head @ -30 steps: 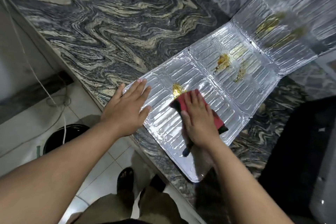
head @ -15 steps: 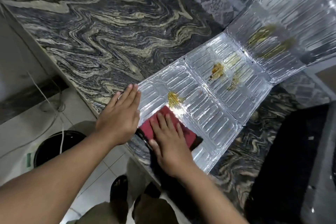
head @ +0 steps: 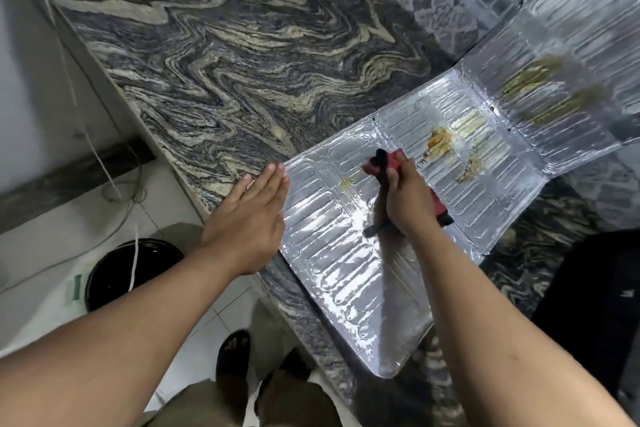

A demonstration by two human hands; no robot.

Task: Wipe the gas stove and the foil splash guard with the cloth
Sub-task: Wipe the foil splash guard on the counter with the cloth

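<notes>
1. Light is soft and cool, moderately bright; no source is in view.
2. Strong white glare on the near panel of the foil splash guard (head: 349,270).
3. Far panel smeared by motion blur, upper right.
4. Right hand (head: 408,204) casts a soft shadow on the foil.
5. Wide-angle lens bends the marble countertop (head: 242,55) edge.

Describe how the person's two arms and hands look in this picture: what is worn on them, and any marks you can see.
Both forearms are bare up to the picture's edge: no sleeves show. The left hand and right hand wear no gloves, and no rings, watch or bracelets can be seen. The fingers of the left hand have short, plain nails. A few small dark specks dot the right forearm.
</notes>
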